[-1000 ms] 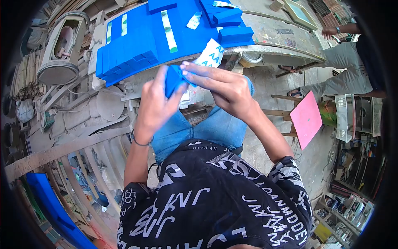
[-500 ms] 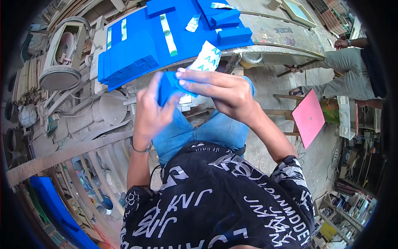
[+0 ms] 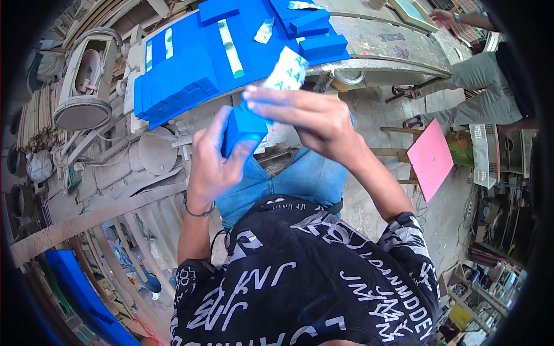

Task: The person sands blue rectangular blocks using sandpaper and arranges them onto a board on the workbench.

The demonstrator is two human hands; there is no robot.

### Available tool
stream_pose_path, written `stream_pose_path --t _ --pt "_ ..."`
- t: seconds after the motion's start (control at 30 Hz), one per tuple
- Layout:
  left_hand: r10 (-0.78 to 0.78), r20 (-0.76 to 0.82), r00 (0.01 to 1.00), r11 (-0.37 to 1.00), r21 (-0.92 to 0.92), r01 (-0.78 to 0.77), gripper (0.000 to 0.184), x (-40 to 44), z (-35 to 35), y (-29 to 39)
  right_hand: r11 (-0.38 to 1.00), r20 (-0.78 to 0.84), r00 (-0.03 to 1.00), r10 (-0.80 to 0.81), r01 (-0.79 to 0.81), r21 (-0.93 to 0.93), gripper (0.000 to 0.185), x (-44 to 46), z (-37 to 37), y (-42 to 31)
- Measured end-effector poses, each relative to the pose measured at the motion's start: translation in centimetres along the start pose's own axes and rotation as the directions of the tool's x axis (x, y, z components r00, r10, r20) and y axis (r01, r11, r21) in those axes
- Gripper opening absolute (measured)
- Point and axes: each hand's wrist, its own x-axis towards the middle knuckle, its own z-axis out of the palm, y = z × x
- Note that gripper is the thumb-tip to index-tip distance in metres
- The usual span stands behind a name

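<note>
My left hand (image 3: 210,164) is closed round a small blue block (image 3: 245,128), its thumb on the near side. My right hand (image 3: 323,121) has its fingers pressed together at the block's upper edge. From behind those fingers sticks out a piece of white paper with printed letters (image 3: 287,69), its underside hidden; the fingers appear pinched on it. Beyond both hands, a blue board (image 3: 202,46) carries a group of blue blocks (image 3: 179,86) at the left and several loose ones, such as a blue block (image 3: 323,47) at the right.
Another printed scrap (image 3: 265,30) lies on the board, which rests on a worn workbench (image 3: 392,43). A pink panel (image 3: 430,160) stands at the right. Another person's legs (image 3: 479,86) show at the upper right. Left of me is a wooden railing (image 3: 98,219).
My left hand has turned the blue block so more of its faces show. My right fingers have shifted slightly up along it. The other person's hand has moved up and left.
</note>
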Motion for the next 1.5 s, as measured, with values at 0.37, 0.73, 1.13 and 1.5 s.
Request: stream_pose_path --t 0.37,0.73,1.13,1.5 --pt "-0.098 0.037 0.994 0.994 -0.037 0.099 0.057 0.4 -0.5 -0.5 1.000 -0.015 1.000 -0.016 0.017 0.016 0.041 -0.1 0.2 -0.3" --pt "-0.079 0.129 0.988 0.965 -0.239 0.108 0.063 0.5 0.0 0.1 0.999 -0.023 1.000 0.000 0.001 0.052 0.042 -0.1 0.1 -0.7" --pt "-0.043 0.146 0.988 0.976 -0.204 0.072 0.065 0.3 0.4 0.0 0.999 -0.030 1.000 -0.006 0.008 0.041 0.043 0.3 0.2 -0.5" --pt "-0.068 0.108 0.992 0.994 -0.076 0.076 0.054 0.3 0.5 -0.2 0.997 -0.001 1.000 0.010 -0.010 0.071 0.045 -0.1 0.4 -0.2"
